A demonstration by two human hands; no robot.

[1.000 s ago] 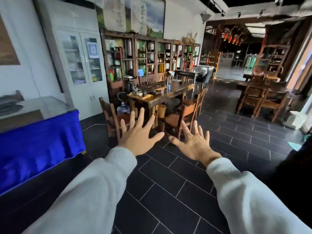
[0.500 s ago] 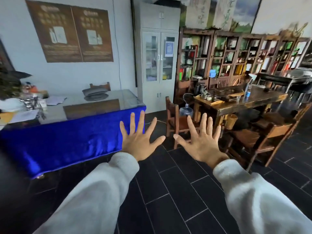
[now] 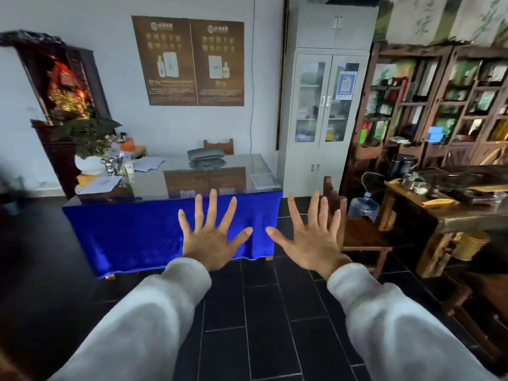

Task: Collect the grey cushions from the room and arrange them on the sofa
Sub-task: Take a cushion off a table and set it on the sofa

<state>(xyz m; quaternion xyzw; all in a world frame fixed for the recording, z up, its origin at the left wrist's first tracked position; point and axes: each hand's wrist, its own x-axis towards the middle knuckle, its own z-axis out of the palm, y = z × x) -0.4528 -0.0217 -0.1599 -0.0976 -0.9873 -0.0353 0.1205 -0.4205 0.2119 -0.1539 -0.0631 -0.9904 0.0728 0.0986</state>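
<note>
A grey cushion (image 3: 205,154) lies on the far side of the glass-topped table (image 3: 242,174), in front of a wooden chair back. My left hand (image 3: 211,237) and my right hand (image 3: 313,237) are stretched out before me with all fingers spread wide, palms down, holding nothing. Both hands hover over the dark floor in front of the table's blue cloth, well short of the cushion. No sofa is in view.
The table's blue cloth (image 3: 132,232) hangs to the floor; papers, cups and a potted plant (image 3: 90,138) crowd its left end. A white cabinet (image 3: 327,105) stands behind. A wooden chair (image 3: 354,232), water jug (image 3: 362,206) and tea table (image 3: 450,204) fill the right.
The view has swung left, from the wooden dining tables and shelves to the blue-clothed table with the cushion. Both hands stay spread and empty.
</note>
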